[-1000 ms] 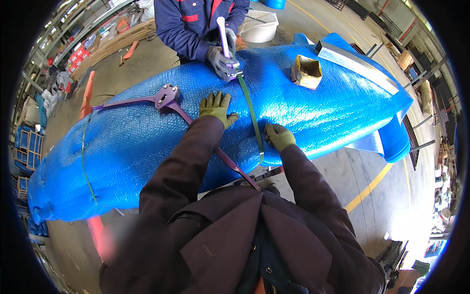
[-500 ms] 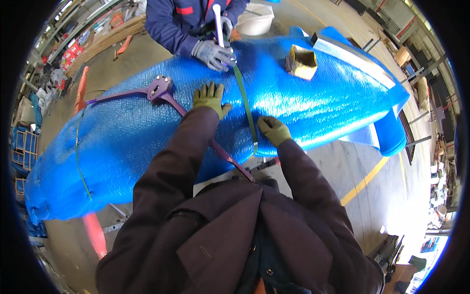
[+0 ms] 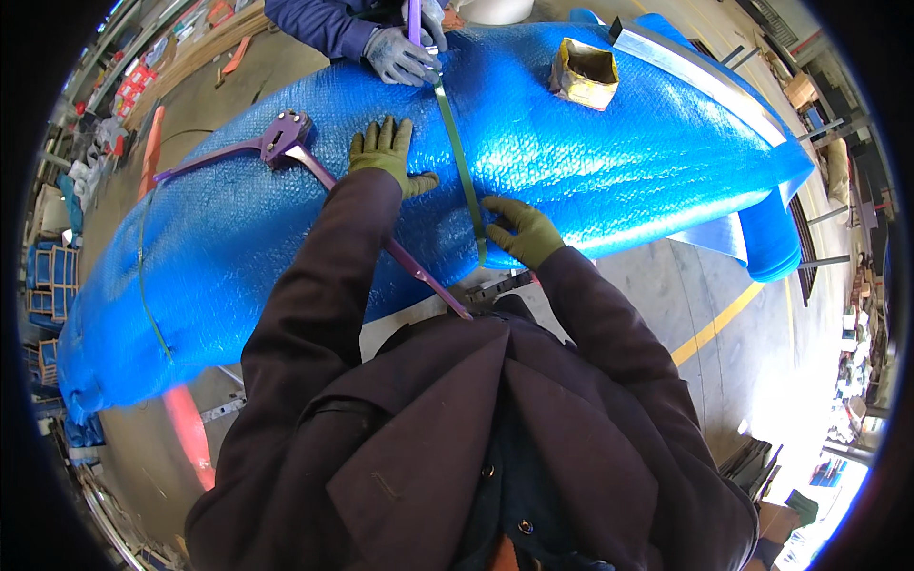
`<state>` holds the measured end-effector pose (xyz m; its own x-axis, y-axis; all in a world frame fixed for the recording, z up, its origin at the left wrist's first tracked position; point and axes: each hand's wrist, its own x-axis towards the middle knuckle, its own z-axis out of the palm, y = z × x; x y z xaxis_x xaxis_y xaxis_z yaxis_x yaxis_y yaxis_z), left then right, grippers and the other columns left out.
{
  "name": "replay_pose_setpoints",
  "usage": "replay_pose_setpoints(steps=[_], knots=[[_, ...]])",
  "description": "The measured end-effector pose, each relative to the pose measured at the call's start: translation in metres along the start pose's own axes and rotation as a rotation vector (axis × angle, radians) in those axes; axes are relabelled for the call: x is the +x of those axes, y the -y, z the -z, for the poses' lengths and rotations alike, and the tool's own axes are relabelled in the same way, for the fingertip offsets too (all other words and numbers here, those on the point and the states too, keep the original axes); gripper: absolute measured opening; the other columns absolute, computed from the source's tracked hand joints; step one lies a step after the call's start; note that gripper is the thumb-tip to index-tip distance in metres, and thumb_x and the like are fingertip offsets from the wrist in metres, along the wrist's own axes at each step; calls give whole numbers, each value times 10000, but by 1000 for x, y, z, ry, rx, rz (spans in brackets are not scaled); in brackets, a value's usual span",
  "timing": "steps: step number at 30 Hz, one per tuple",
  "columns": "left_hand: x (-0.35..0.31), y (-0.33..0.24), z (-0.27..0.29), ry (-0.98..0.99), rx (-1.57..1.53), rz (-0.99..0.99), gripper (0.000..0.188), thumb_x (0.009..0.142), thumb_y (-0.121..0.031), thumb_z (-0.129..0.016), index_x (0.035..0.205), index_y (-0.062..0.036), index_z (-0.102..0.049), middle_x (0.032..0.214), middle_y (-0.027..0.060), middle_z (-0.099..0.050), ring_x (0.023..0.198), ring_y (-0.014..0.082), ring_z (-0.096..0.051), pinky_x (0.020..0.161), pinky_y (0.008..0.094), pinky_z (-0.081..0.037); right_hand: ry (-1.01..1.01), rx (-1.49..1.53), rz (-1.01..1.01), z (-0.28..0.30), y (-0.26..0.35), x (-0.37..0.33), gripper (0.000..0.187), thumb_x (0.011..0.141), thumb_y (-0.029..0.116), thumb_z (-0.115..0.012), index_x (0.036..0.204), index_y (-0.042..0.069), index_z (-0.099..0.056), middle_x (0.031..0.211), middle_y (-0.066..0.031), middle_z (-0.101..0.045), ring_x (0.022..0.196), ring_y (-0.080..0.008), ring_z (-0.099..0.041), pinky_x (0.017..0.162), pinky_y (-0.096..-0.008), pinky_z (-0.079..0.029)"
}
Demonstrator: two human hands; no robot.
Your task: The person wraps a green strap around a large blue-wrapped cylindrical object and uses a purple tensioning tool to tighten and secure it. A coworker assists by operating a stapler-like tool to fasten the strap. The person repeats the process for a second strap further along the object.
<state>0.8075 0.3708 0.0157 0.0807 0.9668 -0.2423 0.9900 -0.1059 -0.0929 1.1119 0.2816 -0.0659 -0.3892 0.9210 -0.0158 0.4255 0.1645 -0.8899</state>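
Note:
A long bundle in blue bubble-textured wrap (image 3: 286, 238) lies across in front of me. My left hand (image 3: 386, 157), in an olive glove, rests flat on it with fingers spread. My right hand (image 3: 526, 231), gloved alike, is beside the lower part of a green strap (image 3: 457, 157), fingers apart and thumb side toward it; I see nothing held. Under my left forearm runs a purple long-handled strapping tool (image 3: 286, 138), lying on the wrap. Across the bundle, a co-worker's grey-gloved hand (image 3: 402, 62) grips a second purple-handled tool (image 3: 414, 21) at the strap's upper end.
A worn yellow box (image 3: 584, 76), open at the top, stands on the wrap. Beyond it lies a silvery metal strip (image 3: 695, 81). Another thin strap (image 3: 143, 276) circles the bundle's left end. Red bars (image 3: 188, 433) show beneath it; a yellow line (image 3: 719, 324) marks the floor at right.
The view has shifted, so the bundle sits higher in the picture. My right hand's fingers have opened from a closer curl beside the strap. My left hand stays flat on the wrap.

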Motion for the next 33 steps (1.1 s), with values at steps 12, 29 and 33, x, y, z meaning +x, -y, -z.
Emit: replay_pose_setpoints(steps=[12,29,33], knots=[[-6,-30,11,-4,-45,145,1422,834,-730,-908,1867,-156,-117,1917,197,-197,1770,438,-159,1420,606,-131,85,-848,350,64,-41,-31,880,960,521,-841,1730,262,-502,1806,-91,-470,1670,-407,-407,1340,-628,-318],[8,-65,13,69,-17,329,1429,839,-631,-935,1860,-91,-92,1913,223,-173,1770,457,-138,1423,599,-106,-449,-402,580,299,10,167,305,1045,280,-812,1315,138,-803,1270,-168,-830,1147,-403,-808,998,-504,-650],[9,-68,17,105,-32,341,1421,847,-610,-933,1856,-72,-88,1909,248,-161,1771,469,-129,1426,598,-97,-103,-460,149,318,-9,234,329,1101,192,-725,1411,101,-788,1356,-144,-822,1267,-316,-784,1090,-402,-603]])
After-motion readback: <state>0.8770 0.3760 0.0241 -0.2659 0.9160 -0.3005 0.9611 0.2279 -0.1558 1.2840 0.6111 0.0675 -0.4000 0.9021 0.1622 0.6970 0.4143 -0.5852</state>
